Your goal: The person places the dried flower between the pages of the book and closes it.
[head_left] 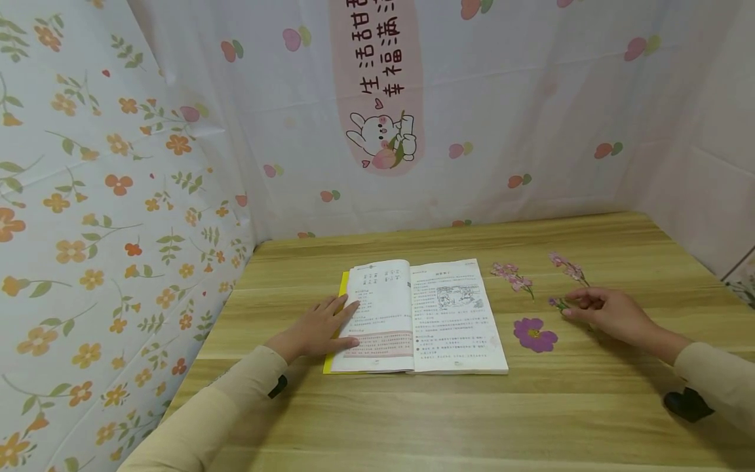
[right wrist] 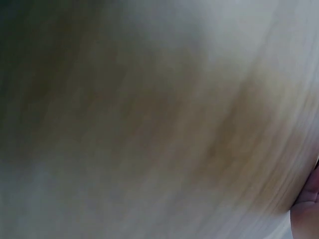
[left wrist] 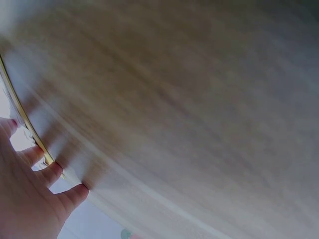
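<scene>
Head view: The right hand (head_left: 613, 318) is working toward the worktop's right edge, thumb and forefinger pinching a small purple flower sprig (head_left: 556, 303) at its stem end, bloom pointing toward the book. The left hand (head_left: 315, 328) is resting on the left edge of the open book (head_left: 454, 328), fingers spread, thumb lying on the page. The book is lying roughly midway between the worktop's (head_left: 383, 419) left and right edges, its yellow cover (head_left: 344, 285) showing along one side.

Handling, as judged: the stem is looking thin, so a light pinch and a level lift should be sparing bloom and leaves; the left hand should be pressing flat, without creasing paper.

Around: a large purple flower (head_left: 535, 335) is lying between book and right hand, so a low sweep could be dragging it. Two pink flower sprigs are lying nearer the far edge, one beside the book (head_left: 513, 276), one just beyond the right fingertips (head_left: 567, 267). A printed backdrop (head_left: 507, 98) is hanging behind the far edge.

Left wrist view: fingers are showing spread at the book's edge, wood filling most of the rest.

Right wrist view: mostly blurred wood; a sliver of hand is showing at one side. Cannot tell the pinch from here; the sprig is out of sight.
</scene>
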`<act>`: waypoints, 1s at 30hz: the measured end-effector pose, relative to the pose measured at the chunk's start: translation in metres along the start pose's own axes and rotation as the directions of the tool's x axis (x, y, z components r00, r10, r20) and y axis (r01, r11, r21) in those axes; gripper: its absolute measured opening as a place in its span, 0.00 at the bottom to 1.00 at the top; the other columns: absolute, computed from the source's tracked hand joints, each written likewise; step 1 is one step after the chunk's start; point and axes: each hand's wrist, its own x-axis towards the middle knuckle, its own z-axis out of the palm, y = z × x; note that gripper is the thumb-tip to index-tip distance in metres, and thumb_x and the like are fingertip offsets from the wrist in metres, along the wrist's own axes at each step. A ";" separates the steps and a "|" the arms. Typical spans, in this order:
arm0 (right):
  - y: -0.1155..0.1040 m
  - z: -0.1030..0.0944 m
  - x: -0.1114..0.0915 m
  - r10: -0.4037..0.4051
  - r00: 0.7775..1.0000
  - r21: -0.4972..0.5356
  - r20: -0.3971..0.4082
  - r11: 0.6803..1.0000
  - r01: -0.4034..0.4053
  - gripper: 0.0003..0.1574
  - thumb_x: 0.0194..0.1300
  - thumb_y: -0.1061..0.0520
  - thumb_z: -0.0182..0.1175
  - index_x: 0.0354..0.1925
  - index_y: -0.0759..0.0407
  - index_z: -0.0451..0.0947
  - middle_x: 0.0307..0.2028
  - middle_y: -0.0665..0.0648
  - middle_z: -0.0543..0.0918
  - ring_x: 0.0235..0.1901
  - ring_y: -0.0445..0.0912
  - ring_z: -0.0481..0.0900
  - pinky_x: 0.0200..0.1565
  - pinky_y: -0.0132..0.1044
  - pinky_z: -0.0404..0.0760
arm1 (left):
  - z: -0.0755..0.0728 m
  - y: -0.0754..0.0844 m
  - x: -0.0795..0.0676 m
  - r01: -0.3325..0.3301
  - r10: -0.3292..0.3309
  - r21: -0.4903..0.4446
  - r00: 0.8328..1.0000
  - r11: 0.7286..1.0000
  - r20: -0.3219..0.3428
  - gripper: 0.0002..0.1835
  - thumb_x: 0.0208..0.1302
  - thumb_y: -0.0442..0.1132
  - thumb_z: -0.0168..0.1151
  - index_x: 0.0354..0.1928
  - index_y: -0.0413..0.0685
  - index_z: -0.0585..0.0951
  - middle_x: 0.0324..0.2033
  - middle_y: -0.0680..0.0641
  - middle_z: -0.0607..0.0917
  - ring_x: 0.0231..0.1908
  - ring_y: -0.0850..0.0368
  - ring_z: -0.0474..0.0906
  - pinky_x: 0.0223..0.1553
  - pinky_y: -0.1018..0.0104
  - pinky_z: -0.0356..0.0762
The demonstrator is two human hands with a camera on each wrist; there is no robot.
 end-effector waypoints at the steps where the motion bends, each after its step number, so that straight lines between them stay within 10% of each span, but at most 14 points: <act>1: 0.000 0.001 0.000 -0.003 1.000 -0.002 -0.005 1.000 0.003 0.32 0.52 0.38 0.59 0.47 0.60 0.75 0.37 0.57 0.74 0.32 0.44 0.69 0.28 0.32 0.70 | 0.000 0.000 0.000 -0.001 0.001 -0.002 1.000 1.000 -0.002 0.45 0.53 0.73 0.35 0.68 0.59 0.46 0.65 0.44 0.52 0.62 0.45 0.49 0.56 0.47 0.51; 30: 0.001 0.005 0.003 0.028 0.999 -0.032 -0.020 0.999 -0.028 0.26 0.54 0.40 0.59 0.42 0.58 0.80 0.38 0.60 0.79 0.42 0.59 0.71 0.37 0.50 0.69 | 0.004 -0.001 0.001 0.005 -0.005 0.003 1.000 1.000 0.008 0.45 0.52 0.74 0.33 0.68 0.59 0.45 0.66 0.44 0.51 0.63 0.47 0.47 0.57 0.48 0.49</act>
